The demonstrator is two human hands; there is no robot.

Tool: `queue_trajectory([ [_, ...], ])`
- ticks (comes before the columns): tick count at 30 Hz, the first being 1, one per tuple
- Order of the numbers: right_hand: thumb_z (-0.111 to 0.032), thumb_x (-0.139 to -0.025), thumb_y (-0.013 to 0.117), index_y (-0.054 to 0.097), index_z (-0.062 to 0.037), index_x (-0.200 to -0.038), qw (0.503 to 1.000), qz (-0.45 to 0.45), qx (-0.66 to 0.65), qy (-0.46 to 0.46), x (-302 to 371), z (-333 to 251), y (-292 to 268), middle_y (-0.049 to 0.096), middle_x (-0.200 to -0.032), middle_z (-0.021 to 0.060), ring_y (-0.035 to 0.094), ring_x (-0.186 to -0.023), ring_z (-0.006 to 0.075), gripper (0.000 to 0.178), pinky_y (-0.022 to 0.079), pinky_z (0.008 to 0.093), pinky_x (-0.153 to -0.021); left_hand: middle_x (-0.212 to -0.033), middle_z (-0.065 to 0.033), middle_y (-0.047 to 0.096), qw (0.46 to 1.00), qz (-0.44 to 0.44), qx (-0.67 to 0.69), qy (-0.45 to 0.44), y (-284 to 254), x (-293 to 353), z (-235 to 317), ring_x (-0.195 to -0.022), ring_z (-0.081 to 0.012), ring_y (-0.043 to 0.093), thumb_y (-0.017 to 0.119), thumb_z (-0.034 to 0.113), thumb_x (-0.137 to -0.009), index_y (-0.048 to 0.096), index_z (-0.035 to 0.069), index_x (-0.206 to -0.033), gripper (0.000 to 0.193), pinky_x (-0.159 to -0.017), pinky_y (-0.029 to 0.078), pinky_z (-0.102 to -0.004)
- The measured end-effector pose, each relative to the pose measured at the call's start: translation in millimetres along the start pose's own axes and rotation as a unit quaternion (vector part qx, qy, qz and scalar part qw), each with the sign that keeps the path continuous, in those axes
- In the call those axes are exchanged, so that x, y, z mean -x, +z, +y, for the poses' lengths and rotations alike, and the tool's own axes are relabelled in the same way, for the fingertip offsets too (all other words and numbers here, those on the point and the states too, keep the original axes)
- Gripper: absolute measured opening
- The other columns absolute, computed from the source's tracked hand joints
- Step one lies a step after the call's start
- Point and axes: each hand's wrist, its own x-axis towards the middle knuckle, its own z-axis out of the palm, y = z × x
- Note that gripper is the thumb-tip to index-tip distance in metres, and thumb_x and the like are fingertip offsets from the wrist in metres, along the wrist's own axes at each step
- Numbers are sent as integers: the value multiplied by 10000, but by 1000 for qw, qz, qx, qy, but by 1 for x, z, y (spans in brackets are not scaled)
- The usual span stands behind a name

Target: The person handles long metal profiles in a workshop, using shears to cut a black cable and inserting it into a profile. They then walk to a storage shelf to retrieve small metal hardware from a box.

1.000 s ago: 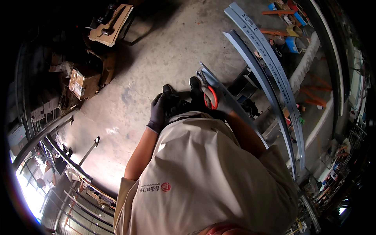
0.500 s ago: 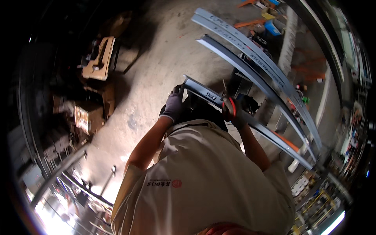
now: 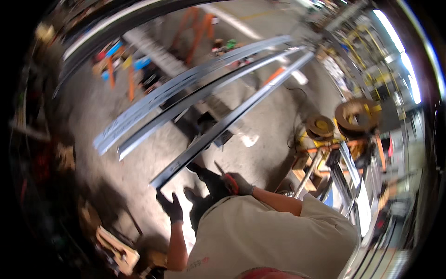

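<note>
My left hand [image 3: 171,208], in a dark glove, is just below the near end of a long grey metal profile [image 3: 223,124]. Its thumb stands apart from the fingers, whose tips are close to that end; whether they touch it I cannot tell. My right hand [image 3: 239,183], also gloved, is closed round a red-handled tool [image 3: 231,184] with a thin metal tip, its exact kind blurred. It is held in front of my body, apart from the profile. Beyond lie a second dark grey profile [image 3: 186,108] and a pair of lighter profiles with dark handwriting [image 3: 153,96].
Orange stands [image 3: 199,35] and blue containers [image 3: 139,63] are at the far left. Two brown reels [image 3: 357,116] sit on a rack to the right. A cardboard piece [image 3: 116,250] lies at lower left. A thick bar [image 3: 116,21] crosses the upper left.
The view has swung round to the right. My left hand has come off the profile's face to below its end, and my right hand with the red-handled tool has drawn away from the profile.
</note>
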Motion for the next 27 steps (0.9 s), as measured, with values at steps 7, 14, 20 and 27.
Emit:
queue_trajectory([
  [7, -439, -989, 669, 616, -99, -867, 895, 160, -348, 228, 66, 60, -24, 558, -687, -9, 528, -571, 101, 365, 414, 284, -529, -1362, -225, 510, 988, 95, 48, 113, -5, -4, 62, -1194, -365, 562, 605, 241, -1005, 444, -13, -1475, 558, -1017, 498, -456],
  [14, -351, -973, 720, 597, -111, -877, 837, 252, -432, 222, 91, 118, -96, 480, -654, -62, 425, -550, 75, 286, 335, 273, -487, -1345, -199, 601, 935, -83, 83, 335, 114, -28, 207, -1102, -333, 610, 622, 120, -960, 533, -31, -1360, 437, -888, 521, -405],
  [20, -373, -979, 709, 649, -50, -990, 823, 312, -433, 195, 114, 218, -226, 529, -691, -19, 505, -602, 87, 328, 394, 273, -531, -1181, -140, 644, 910, -227, 197, 284, 260, -2, 352, -1056, -256, 624, 586, 65, -992, 599, -10, -1307, 324, -918, 506, -368],
  [27, -494, -940, 720, 650, -52, -1069, 757, 381, -471, 246, 168, 278, -418, 574, -721, 26, 535, -508, 121, 466, 436, 300, -438, -1106, -151, 676, 842, -419, 203, 272, 414, 60, 493, -977, -259, 646, 591, 154, -978, 635, -50, -1219, 319, -871, 521, -369],
])
